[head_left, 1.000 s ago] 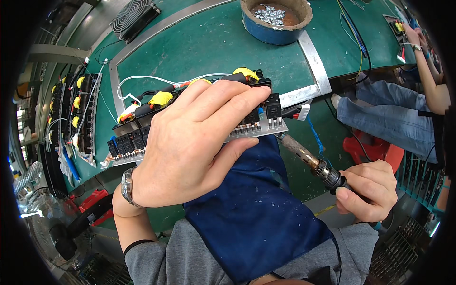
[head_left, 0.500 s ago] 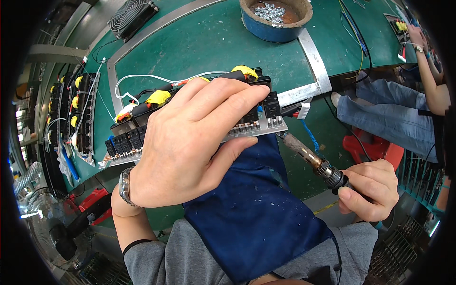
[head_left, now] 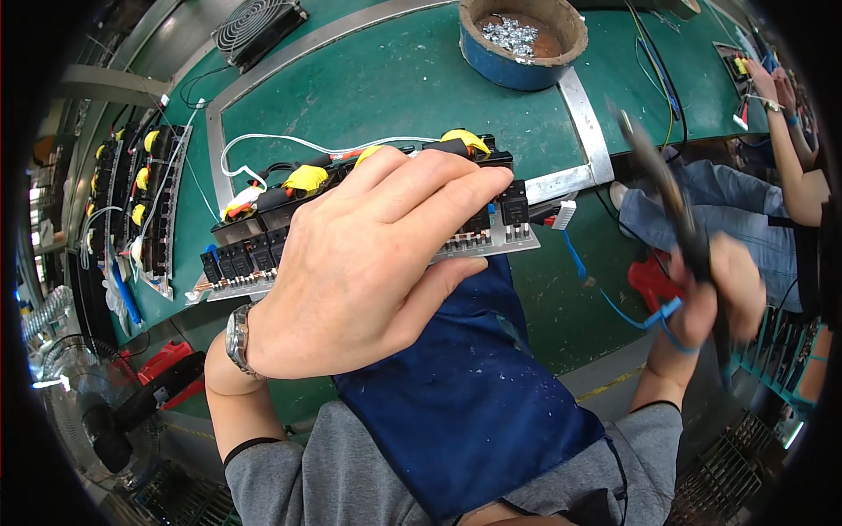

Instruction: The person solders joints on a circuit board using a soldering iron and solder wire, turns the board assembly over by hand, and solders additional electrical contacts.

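Circuit board (head_left: 491, 241), long and narrow, carrying black components and yellow-taped coils: held over the near edge of the green bench (head_left: 377, 88), above a blue apron (head_left: 465, 394). Left hand (head_left: 368, 263): fingers wrapped over the board's top, grasping it. Right hand (head_left: 715, 294): clenched around a dark rod-like tool (head_left: 667, 188), blurred, possibly a soldering iron, tip raised beyond the bench's right edge. Blue round dish (head_left: 517, 39) of metal bits: far bench edge.
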`<state>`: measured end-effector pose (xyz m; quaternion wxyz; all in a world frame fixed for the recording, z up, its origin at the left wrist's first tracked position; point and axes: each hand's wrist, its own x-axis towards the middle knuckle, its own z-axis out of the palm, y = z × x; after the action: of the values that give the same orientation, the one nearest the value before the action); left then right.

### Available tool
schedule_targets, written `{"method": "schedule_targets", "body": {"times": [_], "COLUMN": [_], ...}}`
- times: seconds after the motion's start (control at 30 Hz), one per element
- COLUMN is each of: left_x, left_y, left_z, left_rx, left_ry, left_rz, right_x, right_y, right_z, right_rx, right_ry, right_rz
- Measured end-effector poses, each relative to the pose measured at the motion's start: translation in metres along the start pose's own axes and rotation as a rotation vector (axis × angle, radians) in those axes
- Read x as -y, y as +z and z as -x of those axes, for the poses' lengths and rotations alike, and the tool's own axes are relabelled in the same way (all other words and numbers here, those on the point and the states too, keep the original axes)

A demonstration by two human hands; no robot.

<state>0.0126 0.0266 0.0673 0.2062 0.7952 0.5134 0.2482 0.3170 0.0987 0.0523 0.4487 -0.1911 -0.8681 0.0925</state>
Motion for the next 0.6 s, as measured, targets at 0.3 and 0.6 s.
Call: {"method": "schedule_targets", "body": {"times": [0.3,0.6], "left_x": [-0.002,-0.002], "left_y": [-0.001,-0.002], "left_z": [0.001,0.001], "left_rx": [0.002,0.000], "left_ry": [-0.032,-0.018], "left_rz": [0.000,-0.001], "right_x": [-0.059,-0.049], "right_y": [0.087,0.076], "right_z": [-0.018,-0.015], "right_rx": [-0.118,-0.038], "right_ry": [0.387,0.513], "right_rz": [0.021,0.046]}}
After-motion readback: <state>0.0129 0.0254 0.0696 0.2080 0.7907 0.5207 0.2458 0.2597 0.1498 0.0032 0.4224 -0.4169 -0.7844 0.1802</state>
